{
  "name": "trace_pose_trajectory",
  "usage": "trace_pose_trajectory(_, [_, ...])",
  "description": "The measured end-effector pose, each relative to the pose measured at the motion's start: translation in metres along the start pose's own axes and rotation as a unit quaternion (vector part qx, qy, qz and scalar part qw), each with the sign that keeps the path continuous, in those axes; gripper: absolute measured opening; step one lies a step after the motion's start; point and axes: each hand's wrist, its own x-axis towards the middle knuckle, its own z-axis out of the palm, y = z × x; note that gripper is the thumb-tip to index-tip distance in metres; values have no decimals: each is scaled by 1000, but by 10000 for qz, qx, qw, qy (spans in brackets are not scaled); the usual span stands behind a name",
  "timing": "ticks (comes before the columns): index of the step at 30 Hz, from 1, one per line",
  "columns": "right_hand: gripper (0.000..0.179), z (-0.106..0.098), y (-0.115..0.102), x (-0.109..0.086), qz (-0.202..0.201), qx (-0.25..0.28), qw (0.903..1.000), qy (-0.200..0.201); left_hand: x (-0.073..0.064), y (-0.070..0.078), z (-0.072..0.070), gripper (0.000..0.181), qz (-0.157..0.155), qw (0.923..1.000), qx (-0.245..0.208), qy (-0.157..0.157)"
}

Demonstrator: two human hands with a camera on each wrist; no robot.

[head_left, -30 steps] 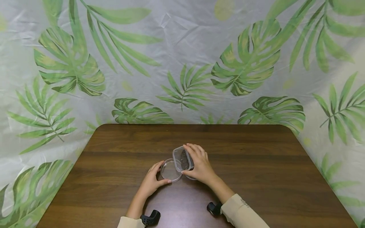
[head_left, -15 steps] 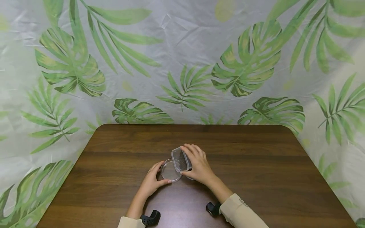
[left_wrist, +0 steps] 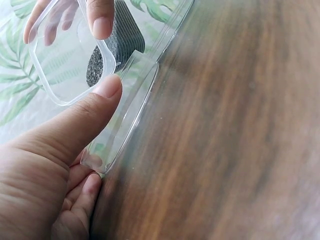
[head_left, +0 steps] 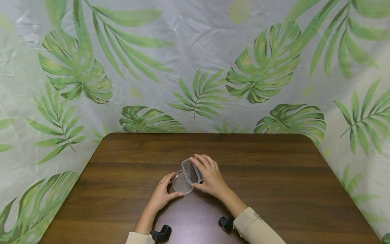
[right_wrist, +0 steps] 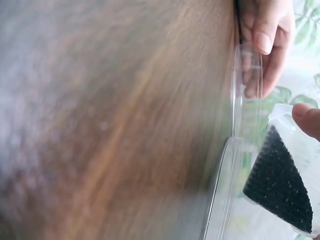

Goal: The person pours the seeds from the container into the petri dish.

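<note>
On the table lies a clear, shallow round dish, like a petri dish [head_left: 182, 184], its base looking bare. My left hand [head_left: 164, 193] holds its left side between thumb and fingers. Tilted towards the dish, a clear plastic container [head_left: 185, 166] is gripped by my right hand [head_left: 211, 178], thumb on the near side and fingers on the far side. Dark fine grains [right_wrist: 280, 185] have slid into a slanted heap inside the container. Its lower rim hangs over the dish's right part. Beside the dish sits a second clear round piece [right_wrist: 220, 192], mostly hidden in the head view by the right hand.
The brown wooden table [head_left: 274, 189] extends around both hands. Behind it hangs a leaf-patterned sheet [head_left: 201, 51]. A black wrist device [head_left: 161, 234] sits at the left wrist, another black device [head_left: 226, 223] at the right.
My right hand has shifted slightly left and tipped the container further towards the dish; the grains have spread towards its rim. My left hand and the dish have stayed still.
</note>
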Motion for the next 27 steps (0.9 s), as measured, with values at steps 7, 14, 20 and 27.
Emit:
trace_pose_trajectory(7, [101, 1, -1, 1, -55, -113, 9999, -15, 0, -1, 0, 83, -5, 10000, 44, 7])
trace_pose_trajectory(14, [101, 3, -2, 1, -151, -223, 9996, -6, 0, -1, 1, 83, -3, 10000, 60, -4])
trace_pose_trajectory(20, [102, 5, -2, 2, -247, -331, 9991, 13, 0, -3, 1, 83, 10, 10000, 74, -18])
trace_pose_trajectory(27, [101, 4, -4, 2, -345, -418, 9985, -16, -1, -3, 1, 84, 30, 10000, 65, -17])
